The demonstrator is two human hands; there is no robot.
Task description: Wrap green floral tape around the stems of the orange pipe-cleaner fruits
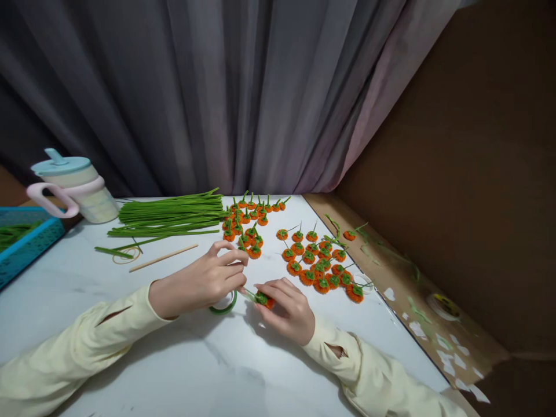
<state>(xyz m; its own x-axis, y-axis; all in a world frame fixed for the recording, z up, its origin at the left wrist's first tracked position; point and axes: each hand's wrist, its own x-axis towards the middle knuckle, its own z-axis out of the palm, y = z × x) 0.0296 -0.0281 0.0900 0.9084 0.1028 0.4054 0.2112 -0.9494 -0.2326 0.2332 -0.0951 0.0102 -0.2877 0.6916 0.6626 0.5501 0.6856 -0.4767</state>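
Observation:
My right hand (286, 307) is closed around a small orange pipe-cleaner persimmon (263, 298) with a green leafy top. From that top a thin green stem (249, 293) runs left into the pinched fingertips of my left hand (217, 272). Partly under the left hand lies a roll of green tape (226, 308) on the table. Beyond both hands, several finished-looking persimmons with thin wire stems (321, 260) sit to the right. Farther back, another group with thick upright green stems (245, 217) stands close together.
Behind my left hand lie a bundle of green pipe cleaners (171, 209), a wooden stick (164, 258) and a rubber band (125, 255). At the far left are a handled tumbler (82, 188) and a blue basket (32, 246). Paper scraps (447, 362) litter the cardboard beyond the table's right edge.

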